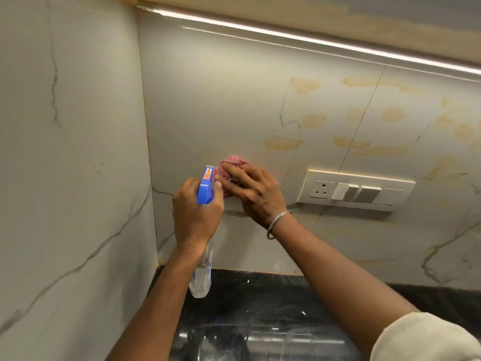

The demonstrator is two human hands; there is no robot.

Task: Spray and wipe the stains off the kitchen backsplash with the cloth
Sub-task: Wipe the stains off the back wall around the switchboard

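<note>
Head view: cloth (231, 164) against stained backsplash (234, 100).
Left hand (194, 212) grips spray bottle (205, 185); right hand (251, 194), fingers spread, presses the cloth.

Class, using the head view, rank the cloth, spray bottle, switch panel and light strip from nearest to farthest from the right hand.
1. cloth, pressed under the right hand
2. spray bottle, just left, held by the left hand
3. switch panel, to the right
4. light strip, high above

The backsplash (221, 100) is smooth, glossy marble-look tile — blotched with yellowish smears. The cloth (230, 164) is red woven fabric; the spray bottle (201, 277) is clear plastic with a blue head. The countertop (260, 308) is black polished stone.
</note>
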